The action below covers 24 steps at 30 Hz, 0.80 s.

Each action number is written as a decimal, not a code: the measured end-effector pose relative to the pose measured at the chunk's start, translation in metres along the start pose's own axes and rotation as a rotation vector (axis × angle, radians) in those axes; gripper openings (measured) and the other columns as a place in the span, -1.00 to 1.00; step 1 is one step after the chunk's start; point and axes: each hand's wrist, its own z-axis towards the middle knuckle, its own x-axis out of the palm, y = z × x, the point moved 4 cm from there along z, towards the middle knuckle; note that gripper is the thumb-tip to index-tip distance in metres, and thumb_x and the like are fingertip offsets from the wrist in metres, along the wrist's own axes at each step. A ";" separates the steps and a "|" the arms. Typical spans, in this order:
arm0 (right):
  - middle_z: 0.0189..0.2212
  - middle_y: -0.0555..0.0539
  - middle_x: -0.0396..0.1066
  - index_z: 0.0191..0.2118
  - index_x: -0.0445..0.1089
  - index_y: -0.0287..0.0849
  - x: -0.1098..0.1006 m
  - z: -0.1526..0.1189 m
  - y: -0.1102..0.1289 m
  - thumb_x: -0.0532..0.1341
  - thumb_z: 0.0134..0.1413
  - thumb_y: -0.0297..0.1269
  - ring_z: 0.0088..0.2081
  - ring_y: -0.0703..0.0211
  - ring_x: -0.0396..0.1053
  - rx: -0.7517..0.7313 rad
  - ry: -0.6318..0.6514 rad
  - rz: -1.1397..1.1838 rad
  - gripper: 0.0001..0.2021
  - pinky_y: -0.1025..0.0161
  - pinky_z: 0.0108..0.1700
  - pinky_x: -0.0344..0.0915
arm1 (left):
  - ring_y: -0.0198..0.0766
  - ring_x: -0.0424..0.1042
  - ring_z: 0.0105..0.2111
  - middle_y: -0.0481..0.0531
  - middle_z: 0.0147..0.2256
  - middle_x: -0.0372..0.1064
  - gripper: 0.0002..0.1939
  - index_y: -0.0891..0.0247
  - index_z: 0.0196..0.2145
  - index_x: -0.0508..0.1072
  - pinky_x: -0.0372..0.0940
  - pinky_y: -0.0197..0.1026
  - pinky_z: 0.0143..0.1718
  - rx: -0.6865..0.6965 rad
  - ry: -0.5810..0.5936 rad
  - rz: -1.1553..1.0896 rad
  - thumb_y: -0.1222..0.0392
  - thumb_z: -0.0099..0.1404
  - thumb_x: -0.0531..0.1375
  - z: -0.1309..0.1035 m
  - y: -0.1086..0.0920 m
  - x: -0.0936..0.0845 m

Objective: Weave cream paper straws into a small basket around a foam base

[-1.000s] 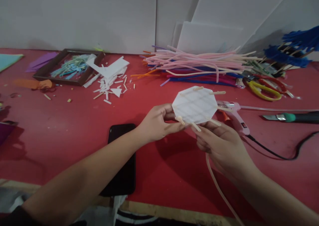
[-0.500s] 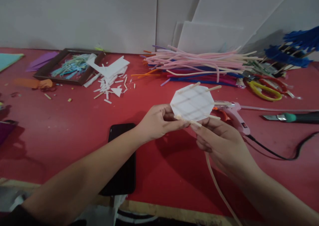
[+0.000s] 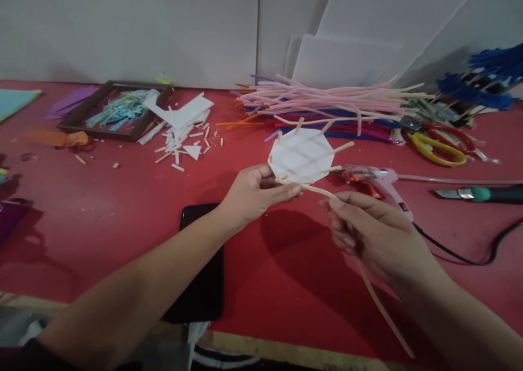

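My left hand pinches the lower left edge of a white many-sided board, held up above the table. Several short cream pegs stick out around the board's rim. From its lower edge a long cream pipe cleaner runs to the right into my right hand. The fingers of that hand are closed on the pipe cleaner, and its free end hangs down towards the table's front edge. Just beyond my right hand lies a pink glue gun, its nozzle close behind the board's right side.
A black phone lies below my left forearm. White board scraps and a brown frame are at the back left. Pipe cleaners are heaped behind the board. At the right lie yellow-handled scissors and a utility knife.
My right hand has moved away from the board to the right, drawing a length of pipe cleaner out straight. The board has shifted left and slightly up, turning a little in my left hand.
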 end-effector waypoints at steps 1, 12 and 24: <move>-0.70 0.13 0.22 -0.48 0.40 -0.17 0.000 0.000 0.001 0.44 -0.26 0.01 -0.75 0.45 0.06 -0.007 -0.006 0.005 -0.63 0.41 -0.73 -0.05 | -0.25 0.55 -0.31 0.09 -0.35 0.58 -0.62 0.36 -0.31 0.51 0.42 -0.22 -0.23 -0.002 -0.001 0.026 0.12 -0.04 0.46 0.000 0.000 0.000; -0.64 0.05 0.38 -0.39 0.48 -0.14 -0.002 -0.006 0.009 0.44 -0.27 -0.07 -0.74 0.39 0.14 0.010 0.010 0.066 -0.69 0.37 -0.74 0.09 | -0.21 0.54 -0.31 0.09 -0.34 0.56 -0.71 0.34 -0.35 0.49 0.42 -0.18 -0.22 0.156 -0.063 0.132 0.16 -0.03 0.41 0.003 0.001 -0.002; -0.70 0.12 0.25 -0.34 0.49 -0.11 -0.020 -0.005 0.017 0.38 -0.10 -0.02 -0.73 0.40 0.12 -0.120 -0.009 -0.138 -0.72 0.39 -0.74 0.11 | -0.26 0.50 -0.38 0.05 -0.38 0.55 -0.80 0.30 -0.41 0.45 0.38 -0.27 -0.34 0.236 -0.073 0.308 0.19 0.01 0.35 0.003 -0.003 -0.002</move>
